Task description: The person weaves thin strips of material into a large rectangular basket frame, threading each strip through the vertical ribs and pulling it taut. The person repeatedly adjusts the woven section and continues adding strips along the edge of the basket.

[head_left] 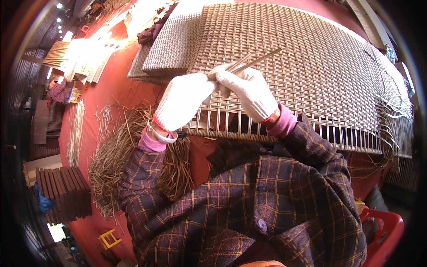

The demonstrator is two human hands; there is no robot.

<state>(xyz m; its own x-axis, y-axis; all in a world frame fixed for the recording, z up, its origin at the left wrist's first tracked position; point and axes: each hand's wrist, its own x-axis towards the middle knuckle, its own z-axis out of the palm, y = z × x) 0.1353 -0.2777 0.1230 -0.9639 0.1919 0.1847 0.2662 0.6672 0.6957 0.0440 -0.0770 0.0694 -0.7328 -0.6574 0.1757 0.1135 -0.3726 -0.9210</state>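
Across the red floor (pixel 115 71) we see a big heap of brown strips (pixel 111 171); left of that heap we find a pale strip bundle (pixel 75 135), and nearer us than it, a small yellow frame (pixel 114 244).

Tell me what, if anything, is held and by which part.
Thin brown strips, pinched below their free upper ends in the right hand; whether the left hand grips too is unclear.
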